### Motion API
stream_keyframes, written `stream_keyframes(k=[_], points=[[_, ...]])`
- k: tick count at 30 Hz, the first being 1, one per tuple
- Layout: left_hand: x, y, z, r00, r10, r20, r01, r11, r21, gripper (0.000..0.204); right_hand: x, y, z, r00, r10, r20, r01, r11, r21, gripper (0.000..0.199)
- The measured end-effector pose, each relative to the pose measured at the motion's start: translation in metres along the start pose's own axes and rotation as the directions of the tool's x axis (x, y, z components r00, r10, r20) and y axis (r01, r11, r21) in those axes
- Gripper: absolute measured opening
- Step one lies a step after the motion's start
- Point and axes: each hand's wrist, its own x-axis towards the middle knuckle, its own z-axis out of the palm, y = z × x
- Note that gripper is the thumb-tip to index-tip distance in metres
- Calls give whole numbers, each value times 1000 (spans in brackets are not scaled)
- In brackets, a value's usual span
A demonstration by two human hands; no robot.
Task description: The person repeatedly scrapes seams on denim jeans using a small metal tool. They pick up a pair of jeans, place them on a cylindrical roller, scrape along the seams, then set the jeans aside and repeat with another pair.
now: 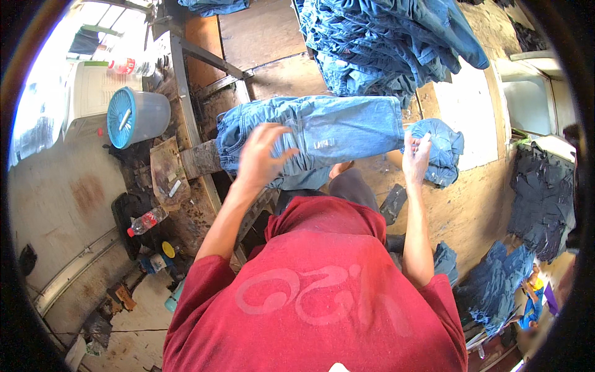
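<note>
A pair of faded blue jeans (350,124) lies stretched across a narrow support in front of me, its waist to the left and a leg hem to the right. A whitish scuffed patch marks the leg. My left hand (263,158) hovers over the waist end, slightly blurred, fingers curved and apart with nothing in them. Beside the hem is my right hand (416,158), fingers drawn together around a small pale spot too small to name. Just past that hand sits a bunched blue denim piece (441,152).
A big heap of blue denim (378,46) rises at the back. At left stand a translucent bucket with a blue lid (137,116) and a red-capped bottle (147,221). Dark garments (542,198) and more denim (496,285) lie at right, near another person (533,297).
</note>
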Motion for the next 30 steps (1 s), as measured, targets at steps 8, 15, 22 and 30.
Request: stream_keyframes(k=[8, 15, 22, 30], points=[[96, 36, -13, 995, -15, -94, -16, 945, -327, 13, -14, 13, -2, 998, 40, 57, -39, 999, -34, 48], [101, 25, -48, 983, 145, -109, -147, 989, -13, 39, -17, 21, -7, 990, 112, 87, -116, 993, 38, 48], [110, 20, -51, 931, 239, -277, -209, 969, 136, 14, -13, 27, -20, 991, 104, 81, -105, 995, 0, 45], [109, 28, -137, 598, 255, -760, -133, 966, 220, 16, 14, 37, -8, 984, 43, 174, -86, 966, 244, 40]])
